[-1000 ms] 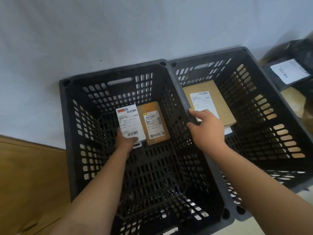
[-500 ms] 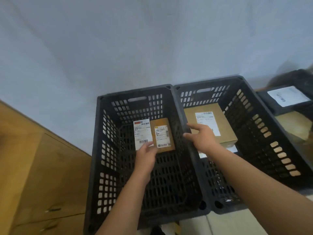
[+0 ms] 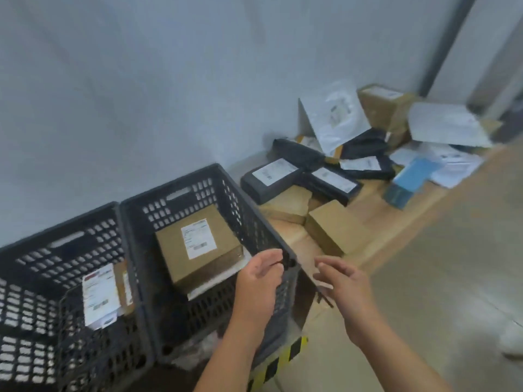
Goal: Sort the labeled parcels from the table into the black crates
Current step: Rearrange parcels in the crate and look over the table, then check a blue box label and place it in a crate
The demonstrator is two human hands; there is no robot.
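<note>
left hand point(image 3: 260, 275) and right hand point(image 3: 343, 281) are loosely open, empty; the stiff cardboard box point(image 3: 331, 227) looks light, best gripped across opposite sides.

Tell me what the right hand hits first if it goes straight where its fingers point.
Probably the near corner of the right black crate: the open fingers of the right hand aim up-left at it. Depth is unclear; if the hand is above the rim, it would pass over.

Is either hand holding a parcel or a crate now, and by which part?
Nothing is held. The left hand is open by the near corner of the right crate; the right hand is open and empty too.
</note>
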